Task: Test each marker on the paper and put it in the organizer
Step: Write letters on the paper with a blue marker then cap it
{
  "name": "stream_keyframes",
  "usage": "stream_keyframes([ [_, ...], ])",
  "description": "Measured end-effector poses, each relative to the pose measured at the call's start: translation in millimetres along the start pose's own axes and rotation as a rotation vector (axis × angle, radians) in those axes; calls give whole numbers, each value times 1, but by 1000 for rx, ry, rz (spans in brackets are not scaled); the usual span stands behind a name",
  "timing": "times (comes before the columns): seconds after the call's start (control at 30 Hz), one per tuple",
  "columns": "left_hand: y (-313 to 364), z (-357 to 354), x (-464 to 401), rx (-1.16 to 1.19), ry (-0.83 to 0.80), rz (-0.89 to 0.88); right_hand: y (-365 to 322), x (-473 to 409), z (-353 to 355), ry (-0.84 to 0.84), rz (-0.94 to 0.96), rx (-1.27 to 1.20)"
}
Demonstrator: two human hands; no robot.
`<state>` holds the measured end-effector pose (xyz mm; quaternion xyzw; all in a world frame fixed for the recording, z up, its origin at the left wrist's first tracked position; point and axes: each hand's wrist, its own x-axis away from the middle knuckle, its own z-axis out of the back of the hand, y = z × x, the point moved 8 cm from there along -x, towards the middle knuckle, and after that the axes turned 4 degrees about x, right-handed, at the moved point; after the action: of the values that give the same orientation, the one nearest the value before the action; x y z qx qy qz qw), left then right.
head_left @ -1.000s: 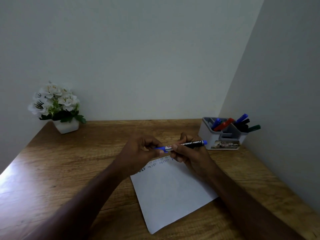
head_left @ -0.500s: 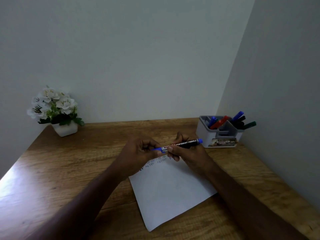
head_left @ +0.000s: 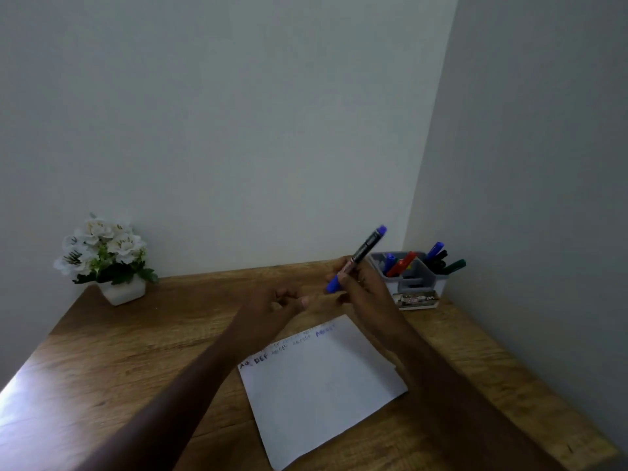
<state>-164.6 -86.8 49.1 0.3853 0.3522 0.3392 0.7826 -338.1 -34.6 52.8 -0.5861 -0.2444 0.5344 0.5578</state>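
My right hand (head_left: 365, 287) grips a capped blue marker (head_left: 360, 254) with a black barrel, tilted up toward the right, just left of the grey organizer (head_left: 416, 282). The organizer stands in the back right corner and holds several markers: blue, red, black and green. My left hand (head_left: 278, 305) hovers over the table with loosely curled fingers and holds nothing. The white paper (head_left: 323, 385) lies in front of both hands, with lines of test letters along its far edge.
A white pot of white flowers (head_left: 108, 263) stands at the back left of the wooden table (head_left: 119, 362). Walls close the back and the right side, right behind the organizer.
My left hand has let go of the marker and drawn back. My right hand has lifted the marker and swung it up toward the organizer. The camera has tilted.
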Motion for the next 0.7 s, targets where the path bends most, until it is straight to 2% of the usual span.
stream_keyframes([
  [0.13,24,-19,-33,-80,-125,-107,-57,-21,52,63,275,668],
  [0.23,32,-40,-60,-84,-158,-129,-90,-42,100,101,278,962],
  [0.4,41,-82,-84,-117,-213,-159,-118,-67,173,165,171,1115],
  [0.53,46,-107,-96,-137,-231,-159,-105,-78,201,104,94,1295],
  [0.7,47,-119,-107,-136,-217,-148,-78,-85,208,1,-11,1350],
])
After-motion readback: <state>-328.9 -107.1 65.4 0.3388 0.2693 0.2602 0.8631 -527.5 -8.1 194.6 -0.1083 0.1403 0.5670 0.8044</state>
